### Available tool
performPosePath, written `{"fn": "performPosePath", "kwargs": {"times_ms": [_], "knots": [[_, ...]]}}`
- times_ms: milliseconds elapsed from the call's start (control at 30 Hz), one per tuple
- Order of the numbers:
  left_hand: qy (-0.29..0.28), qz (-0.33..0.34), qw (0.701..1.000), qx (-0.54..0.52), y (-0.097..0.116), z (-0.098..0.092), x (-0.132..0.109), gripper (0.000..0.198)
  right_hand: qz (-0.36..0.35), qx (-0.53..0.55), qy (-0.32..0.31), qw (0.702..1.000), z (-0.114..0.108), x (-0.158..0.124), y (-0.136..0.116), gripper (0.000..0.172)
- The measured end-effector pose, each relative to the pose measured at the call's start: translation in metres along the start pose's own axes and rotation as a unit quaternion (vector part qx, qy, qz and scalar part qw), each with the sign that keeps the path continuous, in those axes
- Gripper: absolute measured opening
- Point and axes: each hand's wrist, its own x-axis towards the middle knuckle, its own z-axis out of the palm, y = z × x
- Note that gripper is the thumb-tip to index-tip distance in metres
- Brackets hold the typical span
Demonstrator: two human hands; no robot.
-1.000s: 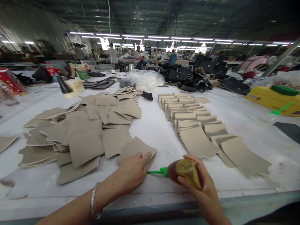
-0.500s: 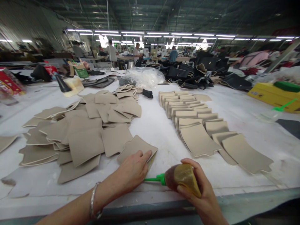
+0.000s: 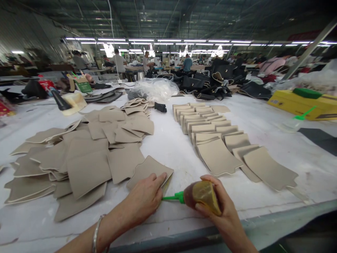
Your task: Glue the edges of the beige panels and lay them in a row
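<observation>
A beige leather-like piece (image 3: 149, 169) lies at the front of the table, its right edge under the fingers of my left hand (image 3: 146, 195). That hand is closed on the edge, index finger along the top; the thumb is hidden. My right hand (image 3: 223, 209) is wrapped round a squeeze bottle (image 3: 201, 197) of amber-brown liquid, held tilted on its side. Its thin green nozzle (image 3: 171, 198) points left, the tip beside my left fingers and the piece's lower edge. Whether the tip touches the piece, I cannot tell.
A loose heap of similar beige pieces (image 3: 88, 161) spreads to the left. Overlapping rows of them (image 3: 218, 158) stand on the right. Farther back are a plastic bag (image 3: 155, 88), black bags (image 3: 196, 82), a yellow box (image 3: 302, 102) and a small black item (image 3: 160, 107).
The view has shifted a little to the right, so the table's contents appear farther left. Both hands keep their hold, and the nozzle stays beside the left fingers.
</observation>
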Motion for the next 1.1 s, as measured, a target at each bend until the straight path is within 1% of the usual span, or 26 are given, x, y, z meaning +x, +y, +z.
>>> {"fn": "performPosePath", "kwargs": {"times_ms": [167, 300, 433, 533, 633, 767, 933, 1100], "knots": [[0.001, 0.004, 1.0, -0.005, -0.001, 0.0, 0.001, 0.049, -0.018, -0.05, 0.046, 0.998, -0.007, 0.02, 0.002, 0.052], [-0.005, 0.003, 1.0, -0.009, -0.003, 0.001, 0.002, 0.051, -0.056, -0.066, 0.068, 0.994, -0.012, 0.032, 0.0, 0.051], [-0.01, 0.003, 1.0, -0.011, -0.003, 0.001, 0.004, 0.051, -0.094, -0.095, 0.065, 0.989, -0.013, 0.032, 0.003, 0.05], [-0.016, 0.003, 1.0, -0.014, -0.002, 0.0, 0.004, 0.052, -0.11, -0.109, 0.046, 0.987, -0.014, 0.027, 0.007, 0.049], [-0.017, 0.004, 1.0, -0.016, -0.001, -0.001, 0.005, 0.053, -0.107, -0.111, 0.038, 0.987, -0.015, 0.024, 0.009, 0.05], [-0.018, 0.005, 1.0, -0.022, -0.002, 0.0, 0.006, 0.052, -0.101, -0.109, 0.07, 0.986, -0.014, 0.024, 0.007, 0.05], [-0.014, 0.006, 0.999, -0.033, -0.002, 0.0, 0.006, 0.051, -0.078, -0.124, 0.08, 0.986, -0.01, 0.02, 0.001, 0.05], [-0.014, 0.002, 1.0, -0.028, 0.0, -0.002, 0.005, 0.052, -0.063, -0.099, 0.095, 0.989, -0.008, 0.02, -0.002, 0.049]]}}
